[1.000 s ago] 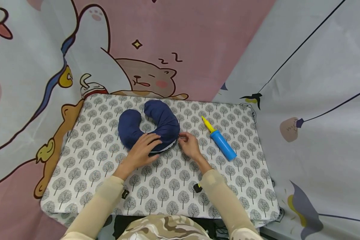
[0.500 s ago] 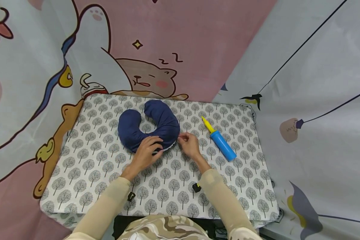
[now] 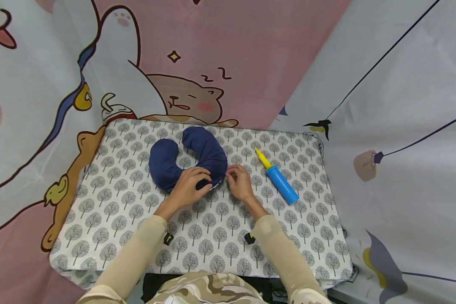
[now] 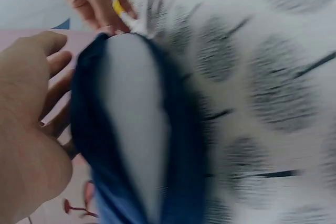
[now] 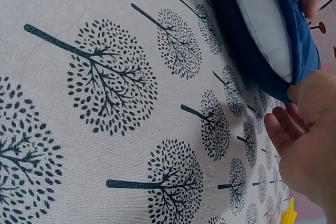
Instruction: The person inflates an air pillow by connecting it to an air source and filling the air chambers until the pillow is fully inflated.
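Note:
A dark blue U-shaped neck pillow (image 3: 209,156) lies on the table, its rounded gap facing the back. Along its near edge the cover (image 4: 181,166) gapes, and a pale inner pillow (image 4: 134,87) shows through the slit. My left hand (image 3: 189,188) lies over the near edge with its fingers slightly bent against the blue cloth. At the right end of the slit, my right hand (image 3: 240,184) pinches the cover's edge between thumb and forefinger; its other fingers are loosely bent. What exactly sits between those fingertips is hidden.
A hand pump (image 3: 282,185) with a blue barrel and yellow nozzle lies right of the right hand. Tree-patterned cloth covers the table (image 3: 118,215). Printed curtains (image 3: 266,63) hang behind and to the right.
My left hand has slid to the right along the pillow's near edge, towards my right hand. My right hand stays at the slit's end. The pillow and pump have barely moved.

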A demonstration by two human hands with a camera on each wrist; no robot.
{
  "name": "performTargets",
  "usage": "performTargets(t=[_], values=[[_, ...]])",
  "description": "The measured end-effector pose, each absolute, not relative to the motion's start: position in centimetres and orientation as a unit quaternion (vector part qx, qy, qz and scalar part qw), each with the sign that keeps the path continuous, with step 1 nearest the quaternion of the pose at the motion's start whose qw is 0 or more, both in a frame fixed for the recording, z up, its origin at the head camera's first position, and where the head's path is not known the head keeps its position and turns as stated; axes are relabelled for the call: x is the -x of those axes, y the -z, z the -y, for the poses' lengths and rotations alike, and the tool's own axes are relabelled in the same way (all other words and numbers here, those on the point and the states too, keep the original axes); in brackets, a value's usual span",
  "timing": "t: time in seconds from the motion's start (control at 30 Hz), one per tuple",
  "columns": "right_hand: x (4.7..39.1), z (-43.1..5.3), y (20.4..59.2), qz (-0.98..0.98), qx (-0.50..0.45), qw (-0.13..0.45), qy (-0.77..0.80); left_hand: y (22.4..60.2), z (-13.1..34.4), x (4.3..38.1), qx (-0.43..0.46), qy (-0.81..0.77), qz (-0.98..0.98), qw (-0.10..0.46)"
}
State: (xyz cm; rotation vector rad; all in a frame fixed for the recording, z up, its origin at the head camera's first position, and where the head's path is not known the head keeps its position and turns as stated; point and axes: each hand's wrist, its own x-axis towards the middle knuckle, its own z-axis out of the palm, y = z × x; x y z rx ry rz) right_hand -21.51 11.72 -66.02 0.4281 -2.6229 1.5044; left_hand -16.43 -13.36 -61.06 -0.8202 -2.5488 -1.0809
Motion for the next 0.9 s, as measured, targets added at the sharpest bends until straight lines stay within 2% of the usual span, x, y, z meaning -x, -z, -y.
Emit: performTargets(t=[0.27,0.3,0.5,0.67,0.8,0.9], values=[[23.7,-12.9,71.5,0.861,-0.160,0.063,-0.478,57.4,12.0,21.7,0.333,0.233,0.913,-0.047],[23.1,-12.8,70.5,0.863,-0.157,0.057,-0.477,57.1,11.9,22.2,0.341,0.212,0.914,-0.060],[21.5,-12.1,66.7,0.872,-0.149,0.048,-0.463,56.9,11.6,24.0,0.364,0.132,0.915,-0.112],[21.3,-12.3,66.7,0.880,-0.156,0.038,-0.448,57.1,11.7,24.4,0.357,0.108,0.918,-0.138],[21.5,-12.4,67.9,0.888,-0.147,0.016,-0.435,57.4,11.7,24.6,0.352,0.101,0.919,-0.147],[22.2,-12.9,71.2,0.893,-0.149,0.024,-0.425,57.6,11.5,24.8,0.348,0.099,0.920,-0.153]])
